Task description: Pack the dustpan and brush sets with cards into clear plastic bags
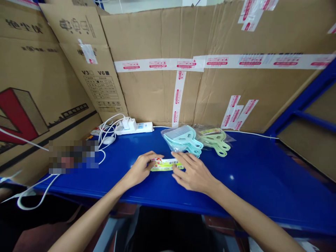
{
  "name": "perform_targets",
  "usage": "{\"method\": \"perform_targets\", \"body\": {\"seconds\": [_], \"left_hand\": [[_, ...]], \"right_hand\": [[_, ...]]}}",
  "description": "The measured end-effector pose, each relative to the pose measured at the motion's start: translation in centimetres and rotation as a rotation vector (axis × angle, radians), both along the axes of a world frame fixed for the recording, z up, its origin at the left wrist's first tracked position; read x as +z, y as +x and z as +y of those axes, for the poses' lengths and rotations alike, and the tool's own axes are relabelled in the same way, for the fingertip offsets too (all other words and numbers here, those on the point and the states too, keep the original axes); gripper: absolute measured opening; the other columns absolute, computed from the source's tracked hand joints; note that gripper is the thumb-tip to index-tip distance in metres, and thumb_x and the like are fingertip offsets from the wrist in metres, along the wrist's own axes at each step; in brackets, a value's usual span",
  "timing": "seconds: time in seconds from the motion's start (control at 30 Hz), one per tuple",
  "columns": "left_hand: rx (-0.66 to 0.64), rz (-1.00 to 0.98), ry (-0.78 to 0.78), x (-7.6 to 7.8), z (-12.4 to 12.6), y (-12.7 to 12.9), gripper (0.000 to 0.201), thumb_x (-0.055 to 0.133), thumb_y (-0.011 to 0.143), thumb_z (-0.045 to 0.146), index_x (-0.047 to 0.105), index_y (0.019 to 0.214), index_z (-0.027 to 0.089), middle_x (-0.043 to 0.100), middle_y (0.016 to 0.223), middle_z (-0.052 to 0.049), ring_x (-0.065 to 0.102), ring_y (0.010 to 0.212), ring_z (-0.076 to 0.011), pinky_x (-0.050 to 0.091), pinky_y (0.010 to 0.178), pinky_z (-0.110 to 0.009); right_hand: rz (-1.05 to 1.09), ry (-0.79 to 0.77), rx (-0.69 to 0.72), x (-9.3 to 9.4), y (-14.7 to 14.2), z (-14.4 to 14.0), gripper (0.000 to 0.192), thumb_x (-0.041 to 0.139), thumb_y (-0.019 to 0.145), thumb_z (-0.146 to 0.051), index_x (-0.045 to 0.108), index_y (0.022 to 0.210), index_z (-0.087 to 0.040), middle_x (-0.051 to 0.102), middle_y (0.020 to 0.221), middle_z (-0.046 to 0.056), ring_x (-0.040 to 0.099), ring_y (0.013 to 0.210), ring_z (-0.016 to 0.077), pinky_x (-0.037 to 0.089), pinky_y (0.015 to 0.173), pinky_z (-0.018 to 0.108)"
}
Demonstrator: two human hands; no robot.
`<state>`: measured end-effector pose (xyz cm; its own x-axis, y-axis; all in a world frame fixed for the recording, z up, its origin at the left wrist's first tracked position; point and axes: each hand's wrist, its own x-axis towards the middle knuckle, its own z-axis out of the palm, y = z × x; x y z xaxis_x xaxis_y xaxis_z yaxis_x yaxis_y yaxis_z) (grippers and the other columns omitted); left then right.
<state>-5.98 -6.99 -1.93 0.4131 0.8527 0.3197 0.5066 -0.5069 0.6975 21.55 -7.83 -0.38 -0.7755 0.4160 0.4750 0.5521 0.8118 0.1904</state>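
Note:
A small green and white printed card label [165, 164] lies flat on the blue table [252, 168]. My left hand [140, 169] pinches its left end with thumb and fingers. My right hand [193, 171] rests fingers spread over its right end, pressing it down. Just behind the label lies a clear bag with several light blue plastic combs [183, 139]. To the right of that sits a bag of light green combs [216, 140].
A white power strip [133, 127] with a plugged adapter and coiled white cables [107, 134] sits at the back left. Cardboard walls [210, 87] with red and white tape enclose the back and left. A blue shelf frame [307, 101] stands at right.

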Motion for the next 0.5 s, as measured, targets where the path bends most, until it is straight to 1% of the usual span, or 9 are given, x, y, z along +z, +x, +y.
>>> {"method": "perform_targets", "body": {"seconds": [0.03,0.1,0.17,0.23,0.3,0.33,0.37,0.43,0.5], "left_hand": [[-0.028,-0.013,-0.016,0.3,0.0,0.2,0.038,0.052,0.1,0.014,0.076,0.128,0.021,0.073,0.114,-0.009,0.07,0.097,-0.0203,0.054,0.087,-0.031],[-0.093,-0.041,-0.047,0.9,-0.1,0.8,0.038,0.053,0.099,0.014,0.077,0.128,0.021,0.074,0.11,-0.008,0.07,0.093,-0.0192,0.053,0.083,-0.03],[-0.154,-0.07,-0.078,1.3,-0.4,1.5,0.038,0.055,0.098,0.013,0.077,0.128,0.022,0.075,0.11,-0.008,0.07,0.093,-0.0188,0.054,0.083,-0.03],[-0.213,-0.106,-0.119,1.7,-0.7,2.3,0.038,0.057,0.098,0.014,0.075,0.13,0.022,0.076,0.114,-0.008,0.071,0.098,-0.0198,0.056,0.085,-0.031],[-0.245,-0.116,-0.128,2.1,-0.9,3.3,0.039,0.059,0.099,0.018,0.071,0.136,0.022,0.077,0.119,-0.008,0.073,0.1,-0.0208,0.059,0.087,-0.032],[-0.236,-0.094,-0.089,2.3,-1.0,3.8,0.039,0.059,0.1,0.02,0.069,0.138,0.022,0.076,0.122,-0.009,0.073,0.102,-0.021,0.06,0.088,-0.033],[-0.206,-0.044,-0.012,2.5,-1.1,4.4,0.037,0.058,0.102,0.021,0.068,0.138,0.022,0.075,0.124,-0.009,0.072,0.104,-0.0215,0.06,0.09,-0.034],[-0.105,0.148,0.223,2.8,-1.1,5.6,0.032,0.053,0.104,0.018,0.07,0.132,0.021,0.072,0.127,-0.011,0.069,0.113,-0.0244,0.06,0.094,-0.038],[-0.023,0.398,0.47,2.8,-0.7,7.0,0.029,0.052,0.103,0.014,0.072,0.123,0.019,0.068,0.132,-0.014,0.063,0.126,-0.0302,0.058,0.1,-0.045]], "right_hand": [[-0.021,0.059,0.033,0.2,-0.2,-0.4,0.024,0.058,0.103,-0.034,0.072,0.118,-0.022,0.061,0.151,0.019,0.059,0.135,0.0383,0.052,0.106,0.056],[-0.061,0.132,0.039,0.3,-0.7,-1.0,0.02,0.059,0.102,-0.033,0.072,0.112,-0.02,0.066,0.143,0.02,0.061,0.13,0.0373,0.052,0.104,0.054],[-0.096,0.15,0.001,0.3,-1.0,-1.7,0.016,0.059,0.1,-0.026,0.071,0.106,-0.018,0.071,0.13,0.02,0.067,0.115,0.0346,0.055,0.093,0.049],[-0.104,0.153,-0.041,0.3,-0.6,-2.6,0.014,0.058,0.097,-0.02,0.07,0.101,-0.017,0.074,0.117,0.018,0.068,0.099,0.0307,0.055,0.082,0.044],[-0.07,0.161,-0.084,0.5,0.7,-3.7,0.012,0.059,0.094,-0.018,0.07,0.099,-0.017,0.075,0.11,0.015,0.067,0.093,0.0293,0.053,0.081,0.043],[-0.043,0.165,-0.114,0.7,1.9,-4.2,0.012,0.06,0.092,-0.019,0.069,0.1,-0.017,0.075,0.109,0.014,0.067,0.094,0.0294,0.052,0.082,0.043],[-0.014,0.165,-0.156,1.0,3.4,-4.6,0.013,0.062,0.091,-0.02,0.069,0.101,-0.017,0.075,0.109,0.014,0.067,0.095,0.0293,0.051,0.084,0.043],[0.006,0.153,-0.28,1.5,7.3,-5.0,0.015,0.064,0.09,-0.021,0.07,0.103,-0.018,0.075,0.108,0.012,0.068,0.095,0.028,0.05,0.084,0.042],[-0.065,0.126,-0.446,1.8,11.8,-5.1,0.012,0.066,0.09,-0.022,0.07,0.101,-0.019,0.075,0.105,0.011,0.069,0.089,0.0255,0.05,0.078,0.038]]}}
